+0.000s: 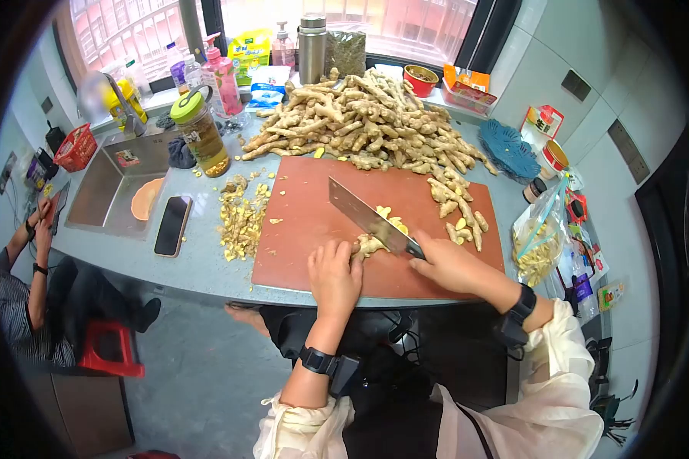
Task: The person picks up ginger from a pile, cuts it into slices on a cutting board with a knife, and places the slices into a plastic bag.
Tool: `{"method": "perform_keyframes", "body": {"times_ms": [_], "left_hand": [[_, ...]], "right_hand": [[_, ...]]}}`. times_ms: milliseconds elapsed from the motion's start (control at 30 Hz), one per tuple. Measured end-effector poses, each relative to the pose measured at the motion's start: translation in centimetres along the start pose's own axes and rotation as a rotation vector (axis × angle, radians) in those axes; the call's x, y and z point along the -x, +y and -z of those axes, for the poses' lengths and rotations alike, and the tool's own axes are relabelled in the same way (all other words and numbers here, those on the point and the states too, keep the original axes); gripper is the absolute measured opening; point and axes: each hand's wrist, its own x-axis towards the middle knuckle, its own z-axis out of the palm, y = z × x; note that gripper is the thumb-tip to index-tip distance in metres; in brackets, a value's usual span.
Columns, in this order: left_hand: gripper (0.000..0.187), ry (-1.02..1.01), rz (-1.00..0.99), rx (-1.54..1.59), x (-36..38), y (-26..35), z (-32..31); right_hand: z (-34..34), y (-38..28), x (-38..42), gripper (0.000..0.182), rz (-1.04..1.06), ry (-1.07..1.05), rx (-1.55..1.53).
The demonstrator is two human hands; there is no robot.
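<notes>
My right hand point(442, 264) grips the dark handle of a cleaver point(367, 217), whose broad blade slants up and left over the brown cutting board point(306, 210). Under my left hand point(335, 277), a piece of ginger root point(369, 245) is pressed to the board, its cut end beside the blade. Pale ginger slices point(392, 217) lie just behind the blade. A big pile of whole ginger point(360, 115) covers the counter along the board's far edge, and several loose roots point(461, 218) rest on the board's right side. Chopped ginger bits point(241, 218) form a heap at its left.
Left of the board are a phone point(173, 226), a green-lidded jar point(200, 134) and a sink point(103, 187). A zip bag of slices point(540, 237) and blue leaf-shaped trays point(509, 148) stand right. Another person point(34, 283) works at the far left, near a red stool point(109, 348).
</notes>
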Motion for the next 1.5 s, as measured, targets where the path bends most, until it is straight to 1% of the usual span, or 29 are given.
{"method": "perform_keyframes", "body": {"times_ms": [33, 100, 133, 167, 233, 267, 333, 367, 433, 467, 500, 567, 633, 667, 733, 800, 867, 933, 967, 1033, 1067, 1133, 1167, 1200, 1233, 1333, 1400, 1467, 1500], "left_hand": [[0.014, 0.003, 0.006, -0.004, 0.1, 0.0, 0.1], [0.015, 0.004, -0.002, 0.014, 0.0, 0.0, 0.0], [0.014, 0.024, -0.022, 0.014, 0.0, 0.0, 0.0], [0.014, 0.042, -0.006, -0.006, 0.0, 0.1, -0.2], [0.012, -0.009, -0.024, -0.03, 0.0, -0.3, -0.1], [0.013, -0.014, -0.027, -0.002, 0.0, -0.3, 0.0], [0.014, -0.016, -0.03, 0.012, -0.2, -0.4, 0.1], [0.014, -0.014, -0.025, 0.005, 0.0, -0.4, -0.1], [0.017, 0.017, -0.043, -0.007, 0.2, -0.4, -0.2], [0.017, 0.053, -0.028, -0.033, 0.3, -0.5, -0.3], [0.017, 0.043, -0.02, 0.003, 0.6, -0.5, -0.5], [0.018, 0.075, -0.008, 0.026, 0.3, -0.5, -0.6], [0.018, 0.082, -0.041, 0.045, 0.5, -0.5, -0.7], [0.018, 0.091, -0.038, 0.033, 0.6, -0.5, -0.9], [0.018, 0.109, -0.033, 0.025, 0.6, -0.3, -0.8], [0.02, 0.056, -0.034, 0.043, 0.6, -0.4, -0.8], [0.02, 0.065, -0.033, 0.04, 0.6, -0.4, -0.9], [0.02, 0.069, -0.046, 0.041, 0.5, -0.4, -0.8], [0.018, 0.078, -0.04, 0.045, 0.6, -0.4, -0.6], [0.016, 0.073, -0.066, 0.06, 0.6, -0.2, -0.5], [0.017, 0.065, -0.048, 0.055, 0.6, -0.2, -0.4], [0.018, 0.034, -0.026, 0.064, 0.5, -0.3, -0.4], [0.019, 0.017, -0.013, 0.034, 0.4, -0.2, -0.3], [0.019, 0.051, -0.045, 0.054, 0.4, -0.4, -0.5], [0.019, -0.005, -0.021, 0.041, 0.3, -0.3, -0.3], [0.016, -0.019, -0.036, 0.018, 0.2, -0.2, 0.0], [0.015, -0.024, -0.053, 0.021, 0.0, 0.1, 0.2], [0.015, -0.013, -0.022, 0.005, 0.1, 0.1, 0.3], [0.015, -0.012, -0.007, -0.001, 0.2, 0.0, 0.3]], "right_hand": [[0.3, 0.0, 0.6, 0.034, 0.007, -0.005, 0.001], [0.6, -0.1, 2.1, 0.035, -0.067, -0.079, 0.042], [0.6, -0.4, 2.5, 0.035, -0.077, -0.073, 0.06], [0.3, -0.3, 2.7, 0.035, -0.049, -0.082, 0.065], [-0.8, 0.0, 2.0, 0.034, -0.058, 0.006, 0.028], [-1.5, 0.0, 1.1, 0.034, 0.006, -0.016, 0.026], [-2.5, 0.1, -0.9, 0.034, -0.012, 0.119, -0.021], [-2.8, 0.7, -1.5, 0.034, 0.058, 0.11, -0.022], [-3.1, 1.8, -2.5, 0.035, 0.176, 0.224, -0.145], [-2.4, 1.2, -2.4, 0.035, 0.064, 0.142, -0.254], [-1.5, 0.7, -1.8, 0.034, -0.06, 0.055, -0.354], [-1.0, 1.0, -0.8, 0.032, 0.003, 0.057, -0.234], [-0.6, 0.1, 1.1, 0.029, 0.036, 0.1, 0.007], [-0.6, 0.3, 1.6, 0.029, 0.064, 0.089, 0.021], [-0.8, 0.9, 2.1, 0.028, -0.027, 0.063, -0.091], [-1.2, 0.9, 1.7, 0.028, 0.014, 0.082, -0.072], [-1.7, 1.0, 0.6, 0.027, 0.046, 0.098, -0.062], [-3.0, 1.3, -1.8, 0.025, 0.077, 0.198, -0.146], [-3.5, 1.7, -2.3, 0.025, 0.073, 0.2, -0.152], [-3.7, 2.7, -2.6, 0.024, 0.148, 0.243, -0.168], [-3.6, 3.1, -2.4, 0.024, 0.126, 0.273, -0.172], [-3.0, 4.1, -1.4, 0.027, 0.083, 0.116, -0.169], [-3.2, 5.2, -1.0, 0.03, 0.125, 0.104, -0.167], [-1.8, 3.5, 0.4, 0.031, 0.029, 0.06, -0.215], [-0.5, 1.4, 1.6, 0.032, -0.063, 0.016, -0.27], [-1.7, 2.2, 2.1, 0.032, -0.11, 0.013, -0.482], [-2.2, 2.4, 2.4, 0.033, -0.138, 0.034, -0.54], [-2.7, 2.9, 2.4, 0.033, -0.132, 0.043, -0.672], [-3.5, 3.8, 2.3, 0.033, -0.129, 0.026, -0.67]]}}
